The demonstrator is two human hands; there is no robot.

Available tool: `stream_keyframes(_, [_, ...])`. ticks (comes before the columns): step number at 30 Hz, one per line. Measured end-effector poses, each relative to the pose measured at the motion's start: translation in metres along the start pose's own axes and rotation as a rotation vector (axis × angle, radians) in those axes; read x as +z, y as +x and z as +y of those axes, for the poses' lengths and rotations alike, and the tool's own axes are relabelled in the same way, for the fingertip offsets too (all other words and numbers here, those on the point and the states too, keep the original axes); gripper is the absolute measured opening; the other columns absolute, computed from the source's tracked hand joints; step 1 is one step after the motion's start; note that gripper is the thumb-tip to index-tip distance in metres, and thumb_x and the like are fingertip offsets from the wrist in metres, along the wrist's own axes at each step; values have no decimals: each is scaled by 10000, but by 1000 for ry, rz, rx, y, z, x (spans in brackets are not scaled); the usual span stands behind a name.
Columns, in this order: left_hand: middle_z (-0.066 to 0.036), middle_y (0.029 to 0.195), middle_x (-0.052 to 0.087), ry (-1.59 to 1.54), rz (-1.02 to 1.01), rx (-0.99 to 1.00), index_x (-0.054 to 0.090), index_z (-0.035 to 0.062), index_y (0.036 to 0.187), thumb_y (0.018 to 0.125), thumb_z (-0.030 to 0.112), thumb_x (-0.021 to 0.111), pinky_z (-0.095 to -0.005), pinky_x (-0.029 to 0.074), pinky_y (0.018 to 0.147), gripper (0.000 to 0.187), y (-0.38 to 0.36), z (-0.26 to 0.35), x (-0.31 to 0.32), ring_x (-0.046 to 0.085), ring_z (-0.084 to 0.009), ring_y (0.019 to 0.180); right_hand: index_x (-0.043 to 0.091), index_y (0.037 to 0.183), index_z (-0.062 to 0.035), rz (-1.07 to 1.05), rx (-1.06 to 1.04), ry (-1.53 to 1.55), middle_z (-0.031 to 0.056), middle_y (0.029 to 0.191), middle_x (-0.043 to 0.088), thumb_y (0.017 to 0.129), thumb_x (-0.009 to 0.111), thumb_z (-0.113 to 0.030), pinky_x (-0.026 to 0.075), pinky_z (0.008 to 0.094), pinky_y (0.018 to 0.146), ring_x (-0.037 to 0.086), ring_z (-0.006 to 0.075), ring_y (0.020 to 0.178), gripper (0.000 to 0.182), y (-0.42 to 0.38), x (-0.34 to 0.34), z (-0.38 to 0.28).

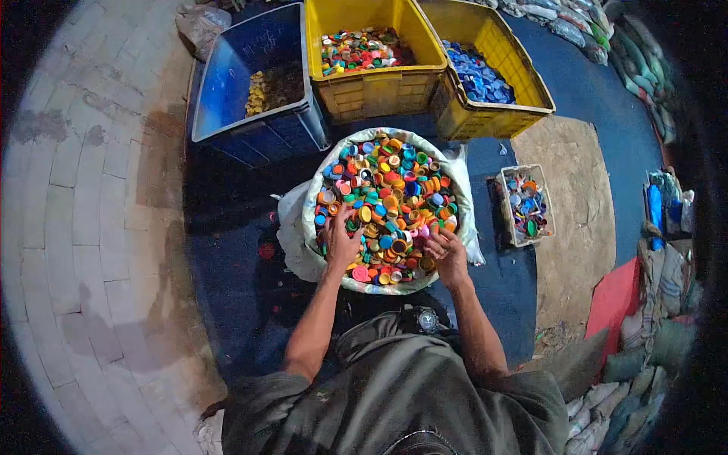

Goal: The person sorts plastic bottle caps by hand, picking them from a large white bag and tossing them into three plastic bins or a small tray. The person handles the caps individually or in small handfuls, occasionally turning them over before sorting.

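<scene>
A round, white-rimmed sack (309,216) stands before me, filled with bottle caps (390,205) of many colours. My left hand (343,241) lies on the caps at the sack's left side, fingers apart, with nothing visibly gripped. Over the right side of the heap, my right hand (446,254) has its fingers curled together. A pink cap (424,230) shows right at its fingertips. Whether the fingers grip that cap or another small thing is hidden.
Beyond the sack stand a blue bin (254,140) with some yellow caps, a yellow bin (371,92) with mixed caps, and another yellow bin (497,117) with blue caps. A small white basket (536,239) of mixed pieces sits right. Filled bags (644,68) line the right edge.
</scene>
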State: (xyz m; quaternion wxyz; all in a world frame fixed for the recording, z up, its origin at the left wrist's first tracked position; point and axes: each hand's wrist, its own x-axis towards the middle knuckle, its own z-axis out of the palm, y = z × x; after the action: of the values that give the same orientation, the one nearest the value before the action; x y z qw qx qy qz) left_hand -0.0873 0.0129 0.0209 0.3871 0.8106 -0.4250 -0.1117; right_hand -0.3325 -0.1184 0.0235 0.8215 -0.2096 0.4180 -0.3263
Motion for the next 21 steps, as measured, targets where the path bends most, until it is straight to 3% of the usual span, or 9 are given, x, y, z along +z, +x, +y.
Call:
stream_keyframes(3, [-54,1249,568,0,-102,-18,311,81,1413,728,65,733,-437,256,1032,804,11,4,1,425,-299,1168,381,1290,10,-1,-7,58,172,1070,604,812,458,-87,554,363,781,648,247,853,493,-6,-12,5])
stream_keyframes(6, [-28,1251,573,73,-166,14,298,82,1423,738,95,736,-435,268,1015,813,21,2,4,401,-287,1158,392,1285,4,12,2,74,167,1083,601,812,476,-90,552,362,770,647,240,842,489,-13,-16,7])
stream_keyframes(7, [-43,1214,598,106,-122,74,346,82,1394,715,137,766,-433,322,965,801,22,3,4,463,-287,1068,398,1281,4,20,6,71,166,1089,599,811,484,-90,550,363,767,646,238,839,487,-15,-14,5])
stream_keyframes(14, [-27,1221,593,151,-191,100,281,83,1436,712,132,771,-412,310,964,876,27,-6,12,433,-260,1048,429,1259,14,90,34,-7,138,1083,589,800,520,-82,524,306,711,629,197,808,478,-24,-6,7])
stream_keyframes(21, [-8,1176,595,141,-188,86,393,76,1380,696,149,785,-415,301,966,792,32,-3,12,444,-261,1044,464,1201,18,63,67,-78,113,1027,588,809,545,-62,471,245,590,593,141,750,408,-31,-3,12])
